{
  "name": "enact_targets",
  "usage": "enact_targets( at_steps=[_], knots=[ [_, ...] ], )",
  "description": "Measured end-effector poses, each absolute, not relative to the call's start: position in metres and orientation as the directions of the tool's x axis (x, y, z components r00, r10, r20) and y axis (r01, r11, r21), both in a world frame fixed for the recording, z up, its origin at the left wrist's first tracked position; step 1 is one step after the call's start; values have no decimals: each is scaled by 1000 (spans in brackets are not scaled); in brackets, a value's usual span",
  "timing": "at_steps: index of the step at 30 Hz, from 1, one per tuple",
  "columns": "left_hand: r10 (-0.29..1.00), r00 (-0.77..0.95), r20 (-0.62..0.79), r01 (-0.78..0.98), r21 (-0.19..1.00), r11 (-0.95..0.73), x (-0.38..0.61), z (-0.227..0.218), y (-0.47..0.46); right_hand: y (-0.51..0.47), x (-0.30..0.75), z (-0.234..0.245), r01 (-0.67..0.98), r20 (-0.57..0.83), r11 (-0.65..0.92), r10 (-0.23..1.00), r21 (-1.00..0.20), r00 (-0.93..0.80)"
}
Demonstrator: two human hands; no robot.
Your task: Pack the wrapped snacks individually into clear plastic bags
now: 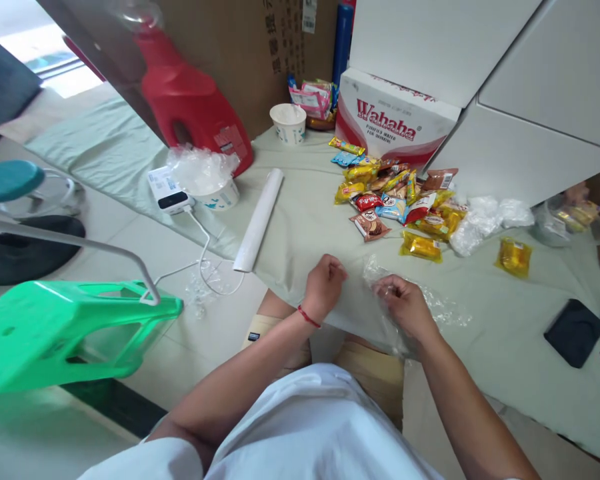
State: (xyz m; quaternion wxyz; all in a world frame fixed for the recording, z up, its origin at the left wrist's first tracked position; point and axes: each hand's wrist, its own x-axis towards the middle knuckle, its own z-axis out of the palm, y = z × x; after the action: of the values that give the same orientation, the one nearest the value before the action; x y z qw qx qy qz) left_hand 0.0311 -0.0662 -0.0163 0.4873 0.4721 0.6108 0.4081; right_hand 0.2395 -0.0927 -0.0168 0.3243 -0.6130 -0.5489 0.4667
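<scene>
My right hand [409, 308] pinches a thin clear plastic bag [443, 308], which spreads over the cloth to its right and hangs down below the fingers. To its left, at the cloth's near edge, my left hand [325, 283] has its fingers curled together. What they hold, if anything, is too small to make out. A red string circles that wrist. Beyond both hands lies a pile of wrapped snacks [394, 207] in yellow, red, blue and brown packets. One yellow-wrapped snack [421, 247] sits at the pile's near side, and another yellow packet [514, 257] lies farther right.
A white roll [259, 220] lies left of my hands. Behind it stand a red jug [195, 100], paper tubs [289, 125] and a Wahaha box [395, 120]. Crumpled clear bags [485, 217] and a dark square item [574, 332] are right; a green stool [80, 327] stands left.
</scene>
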Motion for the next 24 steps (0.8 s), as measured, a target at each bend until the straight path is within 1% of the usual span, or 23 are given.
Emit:
enact_targets(
  at_steps=[1, 3, 5, 6, 7, 9, 11, 12, 14, 17, 19, 20, 22, 24],
  knots=[
    [969, -65, -237, 89, 966, 243, 29, -13, -68, -93, 241, -14, 318, -256, -239, 967, -918, -12],
    [970, 38, -241, -33, 970, 242, 33, -7, -77, -94, 238, -11, 281, -258, -261, 965, -923, 48],
    [971, 151, -183, -73, 978, 196, 46, -4, -91, -95, 227, -10, 323, -173, -200, 979, -925, 112],
    [971, 177, -163, -76, 981, 178, 54, -4, -98, -95, 219, -11, 356, -107, -151, 984, -922, 142],
    [973, 170, -156, -81, 982, 172, 63, -5, -104, -96, 211, -13, 389, -32, -98, 984, -916, 174],
    [977, 96, -188, -129, 971, 200, 78, -11, -112, -97, 193, -18, 450, 103, -12, 967, -893, 232],
    [973, 13, -233, -210, 950, 230, 85, -18, -113, -98, 179, -22, 490, 170, 9, 943, -872, 286],
    [969, -24, -247, -238, 943, 234, 85, -20, -112, -98, 173, -23, 489, 167, -7, 936, -872, 311],
    [957, -106, -270, -248, 939, 237, 79, -22, -106, -99, 167, -23, 414, 81, -71, 938, -907, 338],
    [916, -250, -313, -220, 940, 261, 58, -18, -92, -101, 172, -13, 151, -158, -215, 935, -965, 318],
    [890, -308, -336, -185, 939, 291, 39, -15, -80, -101, 186, -2, -19, -292, -298, 919, -954, 266],
    [887, -319, -333, -147, 942, 301, 30, -14, -73, -100, 196, 4, -74, -333, -325, 911, -943, 243],
    [907, -319, -275, -2, 957, 289, 12, -13, -58, -93, 217, 14, -113, -368, -351, 906, -930, 211],
    [945, -293, -144, 223, 951, 214, -2, -13, -43, -81, 240, 18, -62, -342, -337, 911, -940, 232]
  ],
)
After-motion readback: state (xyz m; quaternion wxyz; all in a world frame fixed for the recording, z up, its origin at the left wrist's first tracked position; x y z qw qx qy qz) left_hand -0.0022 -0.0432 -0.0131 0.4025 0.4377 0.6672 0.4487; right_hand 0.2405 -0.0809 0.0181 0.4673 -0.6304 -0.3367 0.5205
